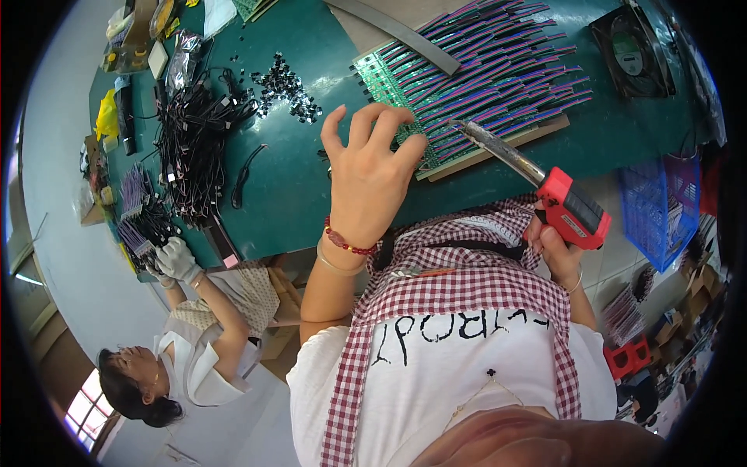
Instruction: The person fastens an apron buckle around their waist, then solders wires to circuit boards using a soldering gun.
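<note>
My right hand [554,251] is closed around a red and black soldering gun [574,208]. Its long metal barrel points up and left, the tip just over the wires of a green circuit board panel [395,84]. Rows of striped flat wires [498,78] run rightward from that panel. My left hand [367,167] hovers at the panel's near left edge, fingers bent and spread, with thumb and forefinger apart. Its fingertips partly cover the board, so small parts under them are hidden. A grey metal strip [405,35] lies across the wires.
Loose small black connectors [286,89] and a heap of black cables [194,148] lie on the green table [272,210]. A black fan [634,54] stands at the right. A blue basket [661,210] is beyond the table edge. A gloved co-worker [179,261] handles cables at left.
</note>
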`<state>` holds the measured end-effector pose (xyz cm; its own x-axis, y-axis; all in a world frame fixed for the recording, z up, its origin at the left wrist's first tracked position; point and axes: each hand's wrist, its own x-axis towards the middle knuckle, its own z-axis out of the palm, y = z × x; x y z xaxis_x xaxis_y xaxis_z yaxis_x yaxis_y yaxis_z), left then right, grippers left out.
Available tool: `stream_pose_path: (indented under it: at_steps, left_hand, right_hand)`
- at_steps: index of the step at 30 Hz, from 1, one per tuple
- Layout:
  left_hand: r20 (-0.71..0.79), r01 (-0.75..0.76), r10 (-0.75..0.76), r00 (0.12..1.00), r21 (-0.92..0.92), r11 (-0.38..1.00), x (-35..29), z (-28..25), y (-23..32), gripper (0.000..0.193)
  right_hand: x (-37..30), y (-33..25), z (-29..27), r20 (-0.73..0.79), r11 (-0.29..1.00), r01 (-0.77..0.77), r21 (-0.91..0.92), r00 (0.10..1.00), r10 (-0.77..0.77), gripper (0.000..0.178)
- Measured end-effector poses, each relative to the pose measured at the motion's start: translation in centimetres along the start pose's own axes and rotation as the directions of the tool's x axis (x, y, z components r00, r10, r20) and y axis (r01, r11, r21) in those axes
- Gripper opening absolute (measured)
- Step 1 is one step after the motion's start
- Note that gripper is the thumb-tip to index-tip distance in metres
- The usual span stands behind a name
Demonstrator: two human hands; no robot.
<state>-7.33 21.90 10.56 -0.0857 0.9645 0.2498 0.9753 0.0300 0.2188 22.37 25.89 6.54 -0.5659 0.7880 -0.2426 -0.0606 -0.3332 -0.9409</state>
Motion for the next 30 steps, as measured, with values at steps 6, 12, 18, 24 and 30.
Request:
stream_pose_path:
  at_steps: [6, 12, 18, 24, 30]
  left_hand:
    - [0.005, -0.150, 0.150, 0.989, -0.017, 0.989, 0.4, 0.4, -1.0, 0.011]
    - [0.057, -0.239, 0.243, 0.968, -0.061, 0.969, 0.3, 0.9, -1.9, 0.013]
    - [0.062, -0.228, 0.237, 0.969, -0.132, 0.965, 0.4, 1.2, -2.1, 0.014]
    - [0.057, 0.043, -0.029, 0.998, -0.261, 0.964, 0.7, 1.2, -0.6, 0.012]
    - [0.100, 0.232, -0.212, 0.972, -0.291, 0.928, 0.7, 1.2, 0.9, 0.011]
  right_hand:
    - [0.2, 0.2, -0.2, 0.025, 1.000, -0.002, 0.009, 1.000, 0.001, 0.044]
    - [0.4, 0.1, -0.1, 0.014, 0.999, -0.019, 0.032, 1.000, 0.019, 0.042]
    - [0.8, 0.0, 0.0, 0.018, 0.999, -0.009, 0.037, 1.000, 0.009, 0.042]
    - [0.8, 0.1, 0.0, 0.012, 1.000, -0.010, 0.021, 1.000, 0.010, 0.041]
    - [0.7, 0.2, -0.1, 0.036, 0.999, 0.000, 0.046, 0.999, -0.002, 0.042]
